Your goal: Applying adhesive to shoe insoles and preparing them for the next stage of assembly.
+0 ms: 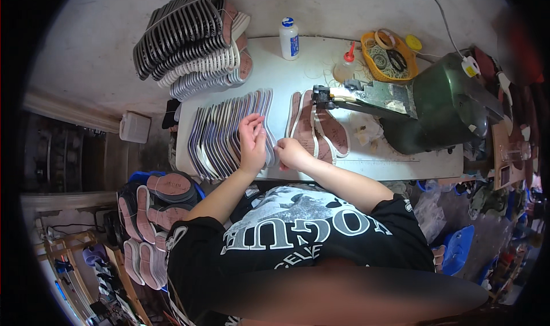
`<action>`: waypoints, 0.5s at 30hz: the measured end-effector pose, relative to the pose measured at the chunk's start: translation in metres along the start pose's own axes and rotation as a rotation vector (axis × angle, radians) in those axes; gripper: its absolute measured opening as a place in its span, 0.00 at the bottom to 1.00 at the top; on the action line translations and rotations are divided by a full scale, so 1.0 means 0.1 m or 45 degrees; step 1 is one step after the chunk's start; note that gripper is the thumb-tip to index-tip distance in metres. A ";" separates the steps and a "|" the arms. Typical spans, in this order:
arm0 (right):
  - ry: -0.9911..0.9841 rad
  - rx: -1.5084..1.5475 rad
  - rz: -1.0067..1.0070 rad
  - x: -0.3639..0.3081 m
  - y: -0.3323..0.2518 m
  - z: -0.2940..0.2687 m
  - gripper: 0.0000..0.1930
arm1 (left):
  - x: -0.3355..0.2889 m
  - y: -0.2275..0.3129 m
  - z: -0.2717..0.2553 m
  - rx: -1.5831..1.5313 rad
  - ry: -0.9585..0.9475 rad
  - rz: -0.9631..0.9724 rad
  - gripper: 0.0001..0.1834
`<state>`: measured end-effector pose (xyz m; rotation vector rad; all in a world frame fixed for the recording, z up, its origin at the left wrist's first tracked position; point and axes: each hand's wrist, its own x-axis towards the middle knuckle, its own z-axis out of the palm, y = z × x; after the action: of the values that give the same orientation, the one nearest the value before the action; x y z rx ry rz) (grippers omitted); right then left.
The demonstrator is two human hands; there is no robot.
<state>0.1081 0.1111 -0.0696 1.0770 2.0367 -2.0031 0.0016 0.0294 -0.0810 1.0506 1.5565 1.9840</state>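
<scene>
A long row of shoe insoles [215, 134], standing on edge and packed side by side, covers the left part of the white table. My left hand [252, 145] is at the right end of this row, palm turned inward, its fingers loosely bent and nothing visible in them. Just to its right, my right hand [291, 153] is closed with the fingers curled in; whatever it may hold is too small or hidden. Beside it lie several flat brownish-pink insoles [335, 130] with pale edges, partly under the head of a green sewing machine [395, 100].
Tall bundles of insoles [183, 37] stand at the back left. A white bottle [290, 40], a red-tipped squeeze bottle [345, 67] and a yellow basket [389, 57] stand along the back. More insoles fill a blue container [197, 187] at lower left. A lamp hangs at upper right.
</scene>
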 end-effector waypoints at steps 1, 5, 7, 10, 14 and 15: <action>-0.001 -0.001 -0.010 -0.01 0.03 0.00 0.13 | 0.00 0.02 0.00 0.053 -0.016 -0.017 0.22; 0.044 -0.460 -0.430 -0.45 -0.33 -0.24 0.12 | 0.04 -0.08 -0.14 0.233 0.084 -0.122 0.24; -0.053 -0.578 -0.541 -0.72 -0.51 -0.39 0.11 | 0.10 -0.08 -0.16 0.258 0.106 -0.166 0.26; -0.184 -0.627 -0.515 -1.11 -0.82 -0.66 0.08 | 0.20 0.08 0.00 -0.338 0.209 -0.624 0.31; -0.360 -0.766 -0.598 -1.34 -1.06 -0.94 0.11 | 0.41 0.77 0.16 -0.977 -0.267 -1.209 0.26; -0.438 -0.785 -0.654 -1.33 -1.08 -1.01 0.13 | 0.43 0.73 0.20 -1.010 -0.284 -1.045 0.23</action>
<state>0.1913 0.1593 0.1042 0.0925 2.6113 -1.3791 -0.0004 0.0511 0.0033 0.2212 0.7377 1.5584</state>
